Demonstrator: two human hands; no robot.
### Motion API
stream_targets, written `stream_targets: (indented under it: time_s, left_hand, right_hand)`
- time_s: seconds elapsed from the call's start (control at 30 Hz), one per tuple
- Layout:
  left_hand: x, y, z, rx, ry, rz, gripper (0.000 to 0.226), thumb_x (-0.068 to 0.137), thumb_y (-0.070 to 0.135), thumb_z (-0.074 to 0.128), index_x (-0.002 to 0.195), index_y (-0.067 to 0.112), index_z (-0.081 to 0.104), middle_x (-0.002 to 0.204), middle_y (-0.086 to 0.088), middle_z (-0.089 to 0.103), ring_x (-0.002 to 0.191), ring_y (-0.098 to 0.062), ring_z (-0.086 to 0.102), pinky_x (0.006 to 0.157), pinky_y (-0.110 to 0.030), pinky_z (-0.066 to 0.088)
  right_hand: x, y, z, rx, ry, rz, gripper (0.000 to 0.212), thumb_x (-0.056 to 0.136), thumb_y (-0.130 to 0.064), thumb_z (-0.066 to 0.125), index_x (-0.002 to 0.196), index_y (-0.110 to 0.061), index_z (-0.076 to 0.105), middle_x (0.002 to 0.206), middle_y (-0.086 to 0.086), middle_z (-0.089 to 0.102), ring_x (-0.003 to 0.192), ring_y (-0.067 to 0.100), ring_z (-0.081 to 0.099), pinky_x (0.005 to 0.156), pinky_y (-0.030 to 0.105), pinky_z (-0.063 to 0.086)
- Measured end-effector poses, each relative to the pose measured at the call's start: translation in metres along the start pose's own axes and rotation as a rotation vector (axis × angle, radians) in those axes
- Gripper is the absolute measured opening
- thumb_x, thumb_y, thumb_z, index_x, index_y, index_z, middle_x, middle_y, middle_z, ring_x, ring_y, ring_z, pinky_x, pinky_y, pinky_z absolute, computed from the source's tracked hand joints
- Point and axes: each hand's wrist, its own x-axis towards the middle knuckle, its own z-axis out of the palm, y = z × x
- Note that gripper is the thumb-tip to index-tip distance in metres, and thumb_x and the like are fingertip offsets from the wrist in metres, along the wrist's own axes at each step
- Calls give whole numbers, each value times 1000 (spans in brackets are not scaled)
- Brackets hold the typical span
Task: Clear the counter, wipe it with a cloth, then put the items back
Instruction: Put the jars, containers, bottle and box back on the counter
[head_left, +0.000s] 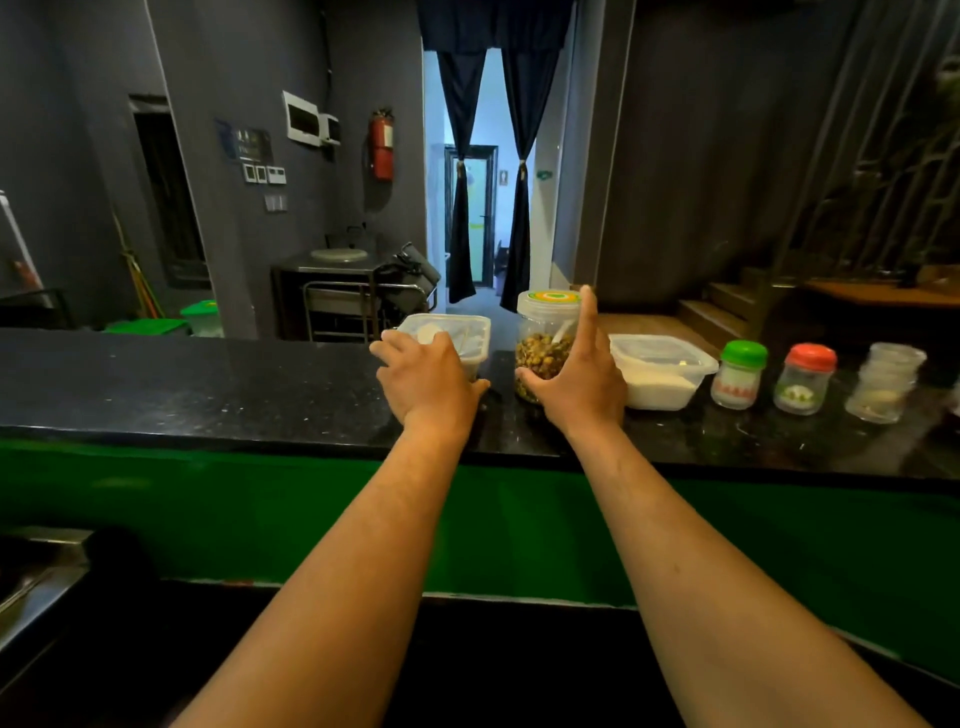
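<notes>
My black stone counter carries two lidded tubs, a tall jar and three small jars in a row.

left hand: fingers curled, gripping | right hand: fingers straight, thumb spread
</notes>
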Motion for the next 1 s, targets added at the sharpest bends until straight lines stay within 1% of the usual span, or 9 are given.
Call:
stream_targets:
  time_s: [0.13, 0.23, 0.47, 0.6, 0.7, 0.77, 0.87, 0.93, 1.0]
  left_hand:
    - [-2, -3, 13, -39, 73, 35, 76, 73, 68, 73, 128, 18, 56, 146, -32, 38, 131, -51, 35, 86, -46, 54]
    - [-1, -4, 13, -30, 87, 43, 79, 72, 69, 74, 129, 19, 53, 145, -32, 39, 132, -51, 36, 84, -46, 54]
    - [0, -5, 7, 10, 17, 68, 87, 71, 70, 73, 137, 21, 45, 151, -32, 32, 136, -50, 32, 95, -50, 48]
    - [-9, -9, -4, 19, -34, 83, 100, 70, 76, 70, 146, 23, 33, 158, -26, 22, 142, -47, 24, 111, -59, 33]
    - [-32, -20, -16, -20, 17, 139, 100, 74, 75, 65, 150, 25, 26, 161, -21, 16, 148, -44, 14, 117, -61, 22]
    - [-60, -33, -26, -113, 90, 194, 87, 79, 70, 63, 147, 26, 33, 158, -18, 24, 147, -41, 19, 117, -59, 24]
    - [-116, -63, -39, -261, 128, 274, 64, 84, 61, 60, 138, 29, 48, 149, -11, 41, 142, -33, 32, 114, -55, 31]
    - [-160, -90, -40, -314, 102, 284, 57, 85, 57, 60, 134, 28, 56, 143, -8, 49, 137, -29, 40, 112, -53, 35]
    - [-203, -123, -34, -334, 61, 266, 54, 84, 55, 61, 130, 27, 61, 137, -7, 54, 132, -27, 46, 108, -51, 39]
  right_hand:
    - [1, 6, 4, -18, -14, 10, 125, 72, -41, 84, 155, -32, -9, 147, 10, 42, 129, 29, 47, 98, 46, 46]
    - [0, 5, 5, -23, -26, 7, 128, 72, -39, 85, 154, -32, -13, 147, 11, 42, 129, 29, 48, 99, 46, 45]
    - [-3, 1, 1, -45, -73, 14, 135, 70, -37, 87, 152, -33, -20, 147, 13, 42, 128, 30, 49, 99, 45, 46]
    - [-9, -2, -6, -60, -85, 18, 137, 69, -37, 87, 152, -31, -22, 149, 12, 39, 130, 29, 47, 99, 44, 45]
    - [-25, -8, -16, -89, -130, 26, 131, 74, -38, 83, 152, -29, -21, 154, 11, 30, 133, 30, 43, 100, 45, 45]
    - [-46, -10, -24, -86, -166, 72, 115, 82, -41, 75, 155, -28, -13, 157, 10, 25, 136, 31, 39, 101, 45, 44]
    - [-97, -12, -35, -128, -172, 0, 78, 90, -47, 61, 154, -21, 26, 156, 10, 31, 138, 30, 39, 106, 44, 38]
    - [-138, -14, -41, -146, -156, -106, 64, 89, -47, 62, 145, -20, 47, 152, 9, 40, 138, 28, 40, 111, 45, 35]
    - [-186, -18, -43, -100, -182, -141, 57, 87, -45, 66, 138, -22, 55, 150, 7, 44, 136, 26, 42, 106, 44, 41]
